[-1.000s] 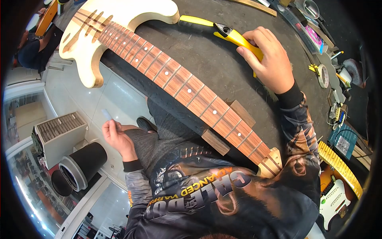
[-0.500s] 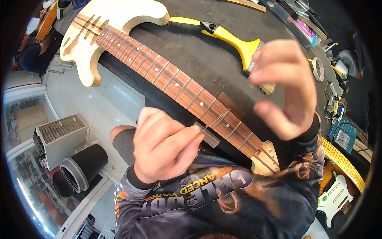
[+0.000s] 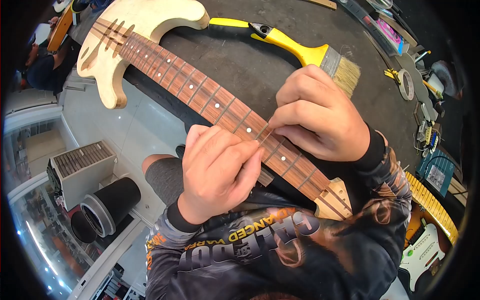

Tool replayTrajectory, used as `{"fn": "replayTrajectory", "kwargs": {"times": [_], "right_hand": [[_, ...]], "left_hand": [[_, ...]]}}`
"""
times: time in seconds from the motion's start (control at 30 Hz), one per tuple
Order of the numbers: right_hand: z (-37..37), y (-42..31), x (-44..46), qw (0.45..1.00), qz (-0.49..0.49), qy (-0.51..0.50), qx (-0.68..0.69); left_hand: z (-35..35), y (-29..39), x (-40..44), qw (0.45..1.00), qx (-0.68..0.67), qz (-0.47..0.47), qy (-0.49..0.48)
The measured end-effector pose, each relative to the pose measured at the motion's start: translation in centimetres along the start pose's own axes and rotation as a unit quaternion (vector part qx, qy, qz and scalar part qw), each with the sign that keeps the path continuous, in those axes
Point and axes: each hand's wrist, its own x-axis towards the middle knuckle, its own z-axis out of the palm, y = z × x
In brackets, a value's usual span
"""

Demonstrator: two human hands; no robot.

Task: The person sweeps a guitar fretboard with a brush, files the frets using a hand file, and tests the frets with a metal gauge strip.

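Observation:
A pale guitar body (image 3: 145,17) with a long dark fretboard (image 3: 200,90) lies diagonally across the bench, its headstock (image 3: 335,201) near my torso. Over the fretboard, my left hand (image 3: 217,170) pinches one end of a thin fret wire (image 3: 265,136). The fingertips of my right hand (image 3: 322,117) pinch the wire's other end, just above the fretboard. A wooden block (image 3: 265,177) shows partly beneath the neck, beside my left hand. Past my right hand rests a yellow-handled brush (image 3: 295,46) with pale bristles, close to its knuckles.
Tools and a tape roll (image 3: 405,84) line the bench's right side. Another guitar with a white pickguard (image 3: 422,252) stands at lower right. On the left are a slotted box (image 3: 82,160), a black bin (image 3: 117,200) and another person's arm (image 3: 59,52).
My right hand let go of the brush and came to the fretboard. My left hand rose from the lower left with the thin wire, and both hands now meet at it.

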Motion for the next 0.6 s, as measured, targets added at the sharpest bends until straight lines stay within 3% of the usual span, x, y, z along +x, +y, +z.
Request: {"fn": "replayTrajectory", "kwargs": {"times": [0.33,0.43,0.6], "right_hand": [[0.8,1.0,0.1,1.0,-0.014,0.008,-0.013],[0.1,0.2,-0.4,0.999,-0.002,-0.016,-0.032],[-0.2,-0.6,-0.7,0.999,0.018,-0.018,-0.027]], "left_hand": [[0.2,0.0,0.2,0.999,0.046,0.001,-0.004],[0.7,0.1,-0.4,0.999,0.03,0.033,0.003],[0.3,0.3,-0.1,1.0,-0.013,0.007,-0.013]]}}
